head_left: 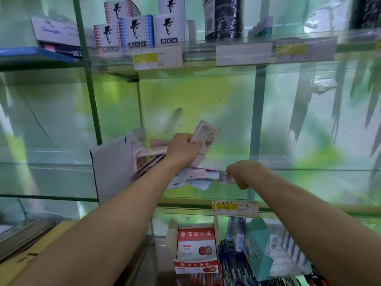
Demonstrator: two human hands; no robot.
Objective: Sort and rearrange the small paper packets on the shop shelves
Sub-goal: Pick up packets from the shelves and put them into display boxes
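On glass shelf [309,186]: pale pink packets [198,174] jumbled.

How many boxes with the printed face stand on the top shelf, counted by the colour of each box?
Red-dotted boxes: 2
Blue-dotted box: 1
Plain white boxes: 2
Total: 5

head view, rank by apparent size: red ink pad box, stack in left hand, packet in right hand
1. red ink pad box, nearest the camera
2. stack in the left hand
3. packet in the right hand, partly hidden
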